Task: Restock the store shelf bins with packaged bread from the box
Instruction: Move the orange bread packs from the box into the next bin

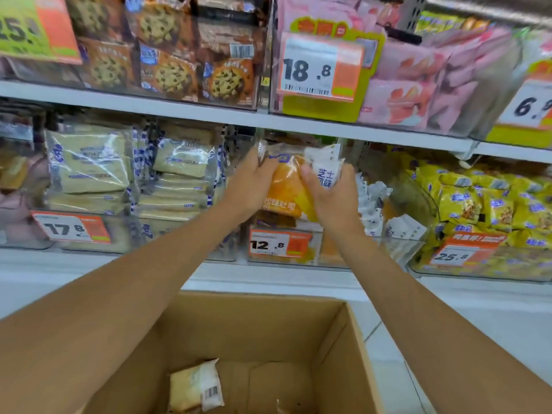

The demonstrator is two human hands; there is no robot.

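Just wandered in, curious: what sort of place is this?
Probably a grocery shop aisle: shelves carry clear bins of packaged snacks, orange price tags hang on them, and the left hand and right hand hold bread packets above a cardboard box.

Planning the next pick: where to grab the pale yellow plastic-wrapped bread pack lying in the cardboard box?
Probably from above: the pale yellow plastic-wrapped bread pack lies on the floor of the open brown cardboard box, whose walls block the sides. Pinch across its narrow width, mid-body.
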